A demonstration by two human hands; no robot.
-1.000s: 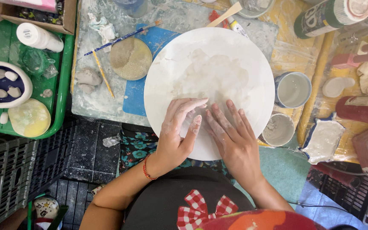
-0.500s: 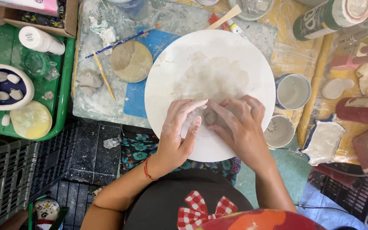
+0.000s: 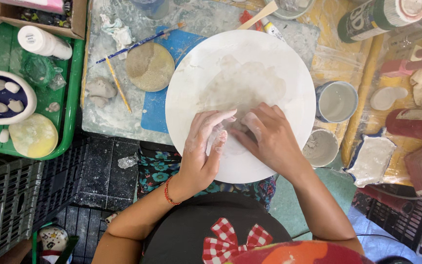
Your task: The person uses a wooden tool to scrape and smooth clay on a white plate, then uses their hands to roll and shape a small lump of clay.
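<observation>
Left hand (image 3: 202,149) and right hand (image 3: 268,139) press together on the near part of the white disc (image 3: 240,78), fingers close-set around what may be a small clay lump, mostly hidden. Beyond the disc lie a blue mat (image 3: 159,105) and a round tan sponge (image 3: 150,66).

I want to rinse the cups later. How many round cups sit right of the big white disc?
2. One blue-sided cup stands just off the white disc's right edge; a grey, clay-smeared cup sits below it, beside the right hand. Others may be hidden.
</observation>
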